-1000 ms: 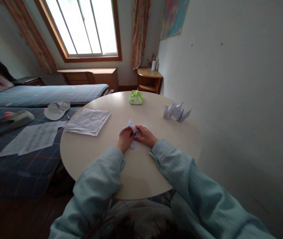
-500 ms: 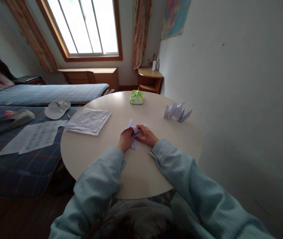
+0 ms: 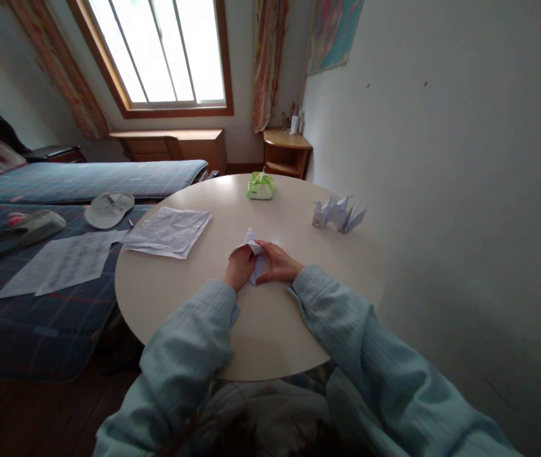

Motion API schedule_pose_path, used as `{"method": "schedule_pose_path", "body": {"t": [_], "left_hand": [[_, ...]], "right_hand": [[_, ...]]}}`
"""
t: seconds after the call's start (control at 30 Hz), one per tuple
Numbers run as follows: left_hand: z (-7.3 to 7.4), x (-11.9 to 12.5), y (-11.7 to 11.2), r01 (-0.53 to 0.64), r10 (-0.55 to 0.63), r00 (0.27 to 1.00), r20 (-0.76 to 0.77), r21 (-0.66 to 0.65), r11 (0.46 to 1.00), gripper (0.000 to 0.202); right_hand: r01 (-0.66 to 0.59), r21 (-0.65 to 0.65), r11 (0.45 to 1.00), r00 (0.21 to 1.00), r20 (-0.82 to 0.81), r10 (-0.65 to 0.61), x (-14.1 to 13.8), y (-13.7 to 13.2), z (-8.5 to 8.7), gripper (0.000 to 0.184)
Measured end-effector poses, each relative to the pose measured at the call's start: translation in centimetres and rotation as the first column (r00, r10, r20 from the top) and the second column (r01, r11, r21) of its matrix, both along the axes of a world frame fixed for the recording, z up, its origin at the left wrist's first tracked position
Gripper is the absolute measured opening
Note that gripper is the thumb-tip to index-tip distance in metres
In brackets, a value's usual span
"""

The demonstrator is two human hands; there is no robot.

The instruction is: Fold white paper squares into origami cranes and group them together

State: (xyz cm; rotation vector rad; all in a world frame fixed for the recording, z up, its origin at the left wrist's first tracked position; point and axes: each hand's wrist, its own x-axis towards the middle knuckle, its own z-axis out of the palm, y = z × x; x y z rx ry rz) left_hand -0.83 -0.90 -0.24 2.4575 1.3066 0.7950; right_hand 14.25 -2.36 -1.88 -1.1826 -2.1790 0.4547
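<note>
A small piece of folded white paper [image 3: 259, 266] lies on the round table [image 3: 280, 330], with pointed ends at its top and bottom. My left hand [image 3: 240, 265] grips its left side, fingers curled in and partly hidden. From the right, my right hand [image 3: 277, 261] holds the same paper, its fingers at the upper part and its thumb lower down by the bottom edge. Both hands rest close together near the middle of the table. Some of the paper's folds are covered by the fingers.
Flat creased sheets of paper [image 3: 171, 232] lie on the table's left side. A green tissue pack [image 3: 261, 186] sits at the far edge. Folded paper figures [image 3: 338, 214] stand at the right, near the wall. On the bed to the left are printed sheets [image 3: 73, 261] and a cap [image 3: 109, 209].
My right thumb has moved down, away from the fingers, toward the paper's lower end, and that hand is spread wider. My left hand stays nearly in place.
</note>
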Motion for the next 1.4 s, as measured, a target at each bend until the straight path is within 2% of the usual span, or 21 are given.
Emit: {"method": "schedule_pose_path", "body": {"t": [0.1,0.27,0.47,0.63,0.97,1.2,1.4], "left_hand": [[-0.06,0.02,0.12,-0.012,0.012,1.000,-0.005,-0.007,1.000,0.026],[-0.26,0.04,0.36,-0.020,0.019,0.999,-0.031,-0.008,1.000,0.026],[-0.34,0.01,0.38,-0.005,0.005,1.000,-0.008,-0.001,1.000,0.026],[-0.16,0.09,0.16,-0.020,0.020,1.000,-0.020,-0.010,1.000,0.018],[0.00,0.14,0.07,-0.114,0.114,0.993,0.013,-0.028,0.993,0.023],[-0.17,0.06,0.29,-0.098,0.098,0.995,0.022,-0.002,0.995,0.022],[-0.63,0.04,0.68,-0.094,0.095,0.994,-0.059,0.031,0.995,0.022]], "right_hand": [[0.024,0.020,0.999,1.000,-0.012,-0.024,-0.12,0.14,-0.25,0.092],[0.089,0.053,0.995,0.995,-0.049,-0.086,-0.15,0.63,-0.67,0.057],[0.171,0.076,0.982,0.984,0.027,-0.174,-0.21,0.50,-0.28,0.050],[0.157,0.110,0.982,0.987,0.029,-0.161,-0.22,0.60,-0.21,0.037],[0.174,0.107,0.979,0.985,0.000,-0.175,-0.12,0.67,-0.31,0.040],[0.167,0.101,0.981,0.985,0.024,-0.170,-0.04,0.78,-0.42,0.042],[0.165,0.115,0.980,0.985,0.031,-0.169,-0.13,0.63,-0.34,0.039]]}}
